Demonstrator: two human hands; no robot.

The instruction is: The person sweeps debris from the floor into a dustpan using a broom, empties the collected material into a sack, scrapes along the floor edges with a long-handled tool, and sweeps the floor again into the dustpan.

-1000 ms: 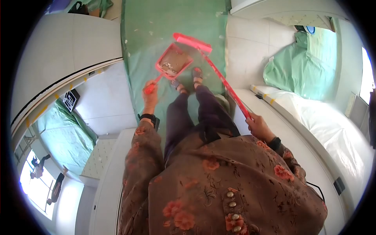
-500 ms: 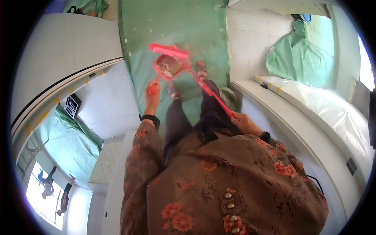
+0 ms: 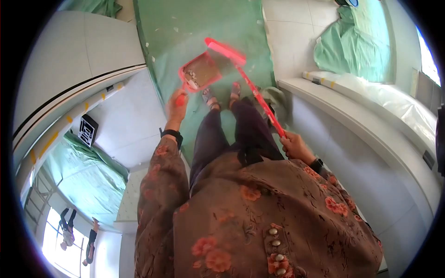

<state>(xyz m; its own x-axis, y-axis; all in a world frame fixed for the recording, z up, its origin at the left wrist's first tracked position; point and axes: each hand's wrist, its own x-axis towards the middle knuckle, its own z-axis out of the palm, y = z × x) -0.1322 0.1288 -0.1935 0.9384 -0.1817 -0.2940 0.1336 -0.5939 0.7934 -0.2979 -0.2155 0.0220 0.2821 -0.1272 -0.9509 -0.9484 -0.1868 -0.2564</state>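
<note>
We cannot tell what the pale bits [image 3: 192, 77] in the dustpan [image 3: 207, 69] are; they are too small and smeared. The broom head [image 3: 227, 51] blurs, so we make out no single bristles. The left hand [image 3: 176, 107] is soft too, hiding part of the dustpan's handle, while the right hand [image 3: 296, 146] covers the near end of the broom stick [image 3: 268, 111]. A trouser leg [image 3: 252, 123] partly hides a greyish bundle [image 3: 280, 104]. Our view's far edge cuts off a blue-rimmed object [image 3: 351, 2]; its near edge crops the blouse [image 3: 296, 217]. At the left, two people [image 3: 68, 237] are too small for us to read their hands.
</note>
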